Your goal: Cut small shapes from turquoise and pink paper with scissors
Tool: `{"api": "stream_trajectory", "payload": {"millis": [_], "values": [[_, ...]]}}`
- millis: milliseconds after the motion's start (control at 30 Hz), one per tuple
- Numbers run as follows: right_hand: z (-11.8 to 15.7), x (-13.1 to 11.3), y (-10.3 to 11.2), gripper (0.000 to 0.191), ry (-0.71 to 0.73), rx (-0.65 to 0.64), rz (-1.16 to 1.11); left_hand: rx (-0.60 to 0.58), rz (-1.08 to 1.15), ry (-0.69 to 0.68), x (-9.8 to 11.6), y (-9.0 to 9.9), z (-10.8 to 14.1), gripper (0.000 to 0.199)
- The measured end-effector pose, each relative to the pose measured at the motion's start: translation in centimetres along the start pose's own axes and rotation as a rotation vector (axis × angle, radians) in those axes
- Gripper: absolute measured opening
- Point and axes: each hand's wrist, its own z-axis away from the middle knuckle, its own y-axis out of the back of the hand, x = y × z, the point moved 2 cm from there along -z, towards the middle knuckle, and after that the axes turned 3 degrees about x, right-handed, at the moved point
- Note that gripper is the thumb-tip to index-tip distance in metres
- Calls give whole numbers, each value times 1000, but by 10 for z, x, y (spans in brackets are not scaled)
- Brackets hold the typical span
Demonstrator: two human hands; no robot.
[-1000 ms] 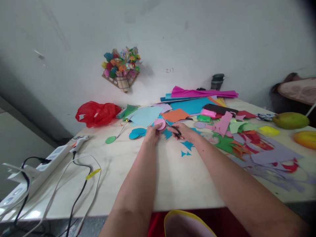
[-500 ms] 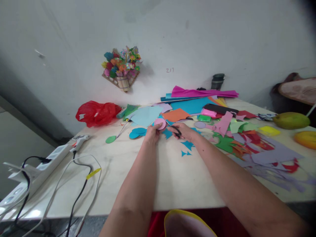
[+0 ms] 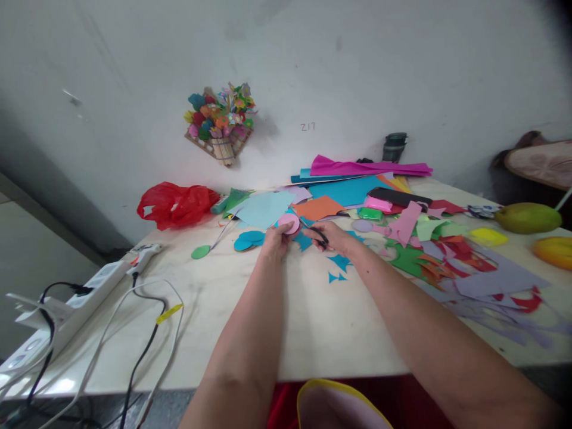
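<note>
My left hand (image 3: 277, 238) is closed on a round pink paper disc (image 3: 289, 223), with blue paper showing behind its edge. A pair of scissors with black handles (image 3: 320, 237) is in my right hand (image 3: 331, 236), whose fingers are wrapped round the handles. The blades point left and away, close to the disc and the blue paper; whether they touch it I cannot tell. Blue paper circles (image 3: 248, 240) lie left of my left hand. Several blue offcuts (image 3: 341, 263) are scattered below and around my right hand.
Paper scraps (image 3: 451, 256) in many colours cover the right side, near a green mango (image 3: 527, 218). Paper sheets (image 3: 319, 208) lie beyond my hands. A red plastic bag (image 3: 177, 205), a green disc (image 3: 201, 252), and a power strip (image 3: 84, 298) with cables are on the left.
Both hands stay in almost the same place, still holding the pink disc and the scissors. The scissors shift only very slightly near the disc; nothing else has visibly moved.
</note>
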Motion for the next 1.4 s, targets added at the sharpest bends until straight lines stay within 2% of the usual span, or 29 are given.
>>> {"api": "stream_trajectory", "payload": {"millis": [400, 1400], "values": [[1, -2, -2, 35, -20, 4, -15, 7, 1, -5, 1, -1, 1, 12], [4, -6, -3, 34, -26, 17, -35, 69, -5, -4, 1, 2, -1, 24]]}}
